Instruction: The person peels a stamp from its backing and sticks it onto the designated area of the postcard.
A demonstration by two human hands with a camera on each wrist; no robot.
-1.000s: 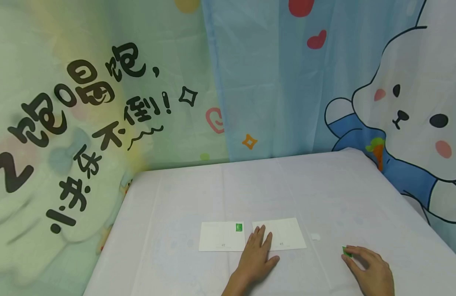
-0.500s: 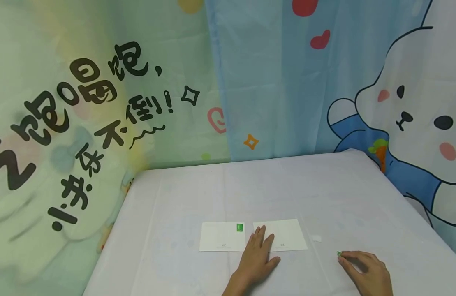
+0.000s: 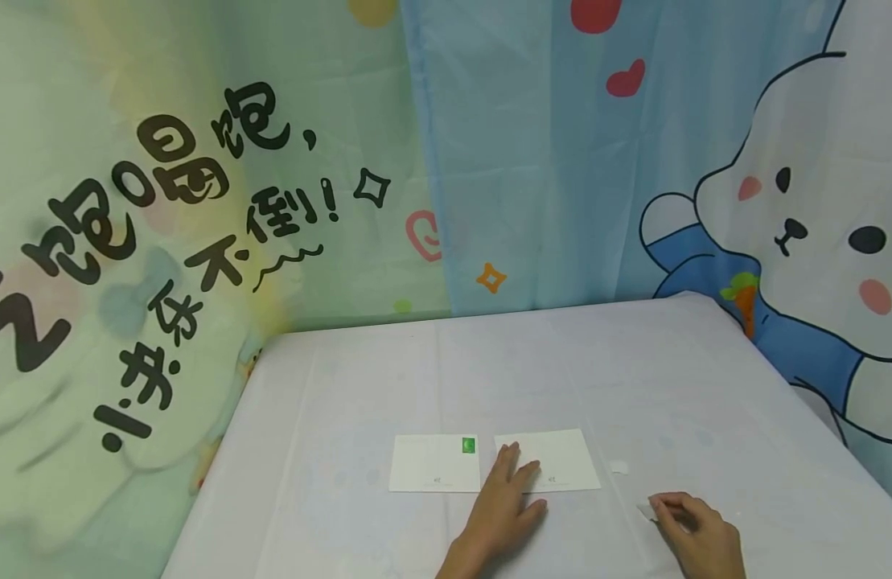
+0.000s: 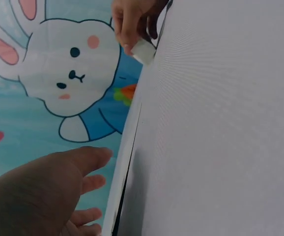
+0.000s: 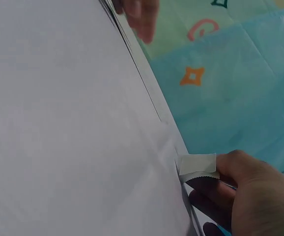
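Spread fingers of my left hand [image 3: 499, 503] rest on the left part of a white card [image 3: 565, 462], perhaps a postcard. Beside it lies a second white card [image 3: 424, 465] with a green stamp [image 3: 468, 445] at its upper right corner. My right hand [image 3: 699, 527] is to the right of both cards and pinches a small stamp [image 3: 646, 511] between thumb and fingertips. In the right wrist view this stamp [image 5: 198, 163] shows a pale side and a toothed edge. The left wrist view shows it [image 4: 143, 51] too, held just above the table.
A small white scrap [image 3: 619, 466] lies on the white tablecloth [image 3: 359, 386] between the right card and my right hand. Printed curtains [image 3: 518, 161] hang behind the table and along its left and right sides.
My right hand has moved left, nearer the cards, and the stamp in it has gone from showing green to showing its pale side. The left hand stays on the right card.
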